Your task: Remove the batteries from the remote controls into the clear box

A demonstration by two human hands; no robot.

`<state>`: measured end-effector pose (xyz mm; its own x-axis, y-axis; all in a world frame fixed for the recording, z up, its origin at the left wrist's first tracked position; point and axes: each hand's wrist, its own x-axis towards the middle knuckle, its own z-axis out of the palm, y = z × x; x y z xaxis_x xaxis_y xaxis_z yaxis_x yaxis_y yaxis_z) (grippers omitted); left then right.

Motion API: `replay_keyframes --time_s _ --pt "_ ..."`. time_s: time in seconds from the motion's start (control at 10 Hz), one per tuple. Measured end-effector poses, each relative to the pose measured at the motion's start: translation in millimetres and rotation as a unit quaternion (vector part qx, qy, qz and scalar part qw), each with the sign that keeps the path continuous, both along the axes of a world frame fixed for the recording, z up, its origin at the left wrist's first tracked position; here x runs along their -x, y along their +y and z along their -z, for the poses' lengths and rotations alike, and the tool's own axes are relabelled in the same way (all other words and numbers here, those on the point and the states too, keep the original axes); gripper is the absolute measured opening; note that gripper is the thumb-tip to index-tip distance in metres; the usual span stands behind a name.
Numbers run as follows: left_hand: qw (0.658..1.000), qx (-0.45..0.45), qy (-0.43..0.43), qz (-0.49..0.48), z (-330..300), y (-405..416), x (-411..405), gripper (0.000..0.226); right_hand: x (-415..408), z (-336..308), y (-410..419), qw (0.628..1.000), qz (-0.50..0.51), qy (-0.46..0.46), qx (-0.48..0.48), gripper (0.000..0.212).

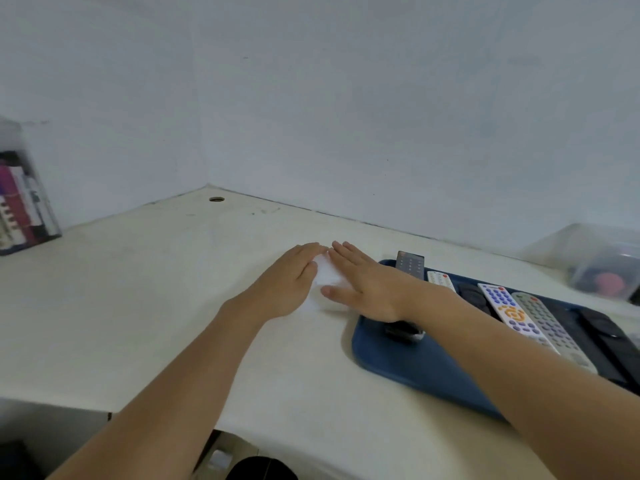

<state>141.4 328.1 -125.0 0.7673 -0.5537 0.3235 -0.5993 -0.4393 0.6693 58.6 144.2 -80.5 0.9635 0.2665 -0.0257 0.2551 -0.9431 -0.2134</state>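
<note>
Both hands lie flat on the cream table (138,306), fingers straight and pointing away from the person. The left hand (280,282) and the right hand (363,289) sit side by side with their fingertips almost meeting, and between and under them lies a white object (325,275), too washed out to identify. Neither grip pinches anything: each is spread, palm down, pressing or resting on that white thing and the table.

To the right sits a blue tray (408,362) carrying the remote controls in a row. A dark remote (410,264) stands at the far end, next to it a white remote with coloured buttons (440,280), then a white remote with blue and orange buttons (512,315), a grey remote (550,327) just beside that, and black remotes (599,341) at the right edge. The right wrist crosses over the tray's near-left corner and partly hides another dark remote (403,332).

The clear box (595,261) stands on the table beyond the tray, at the far right, with dark and reddish contents too blurred to make out. At the far left edge a clear container of books (20,202) stands against the wall (346,98).
</note>
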Motion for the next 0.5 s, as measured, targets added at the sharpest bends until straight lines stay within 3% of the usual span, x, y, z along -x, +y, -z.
replay_keyframes --time_s 0.1,0.2,0.4,0.5 --pt "0.995 -0.064 -0.079 -0.025 3 1 -3 0.046 3 10 5 0.995 0.013 -0.054 0.081 0.071" --pt "0.996 -0.070 -0.061 -0.019 1 2 -4 0.045 4 20 9 0.991 0.022 -0.087 0.097 0.065" --pt "0.993 -0.109 -0.043 0.010 -6 -1 -7 0.045 7 27 11 0.992 0.039 -0.107 0.047 0.064" --pt "0.990 -0.134 -0.029 -0.031 -22 -4 -1 0.048 22 -1 11 0.994 0.062 -0.030 -0.090 0.075"
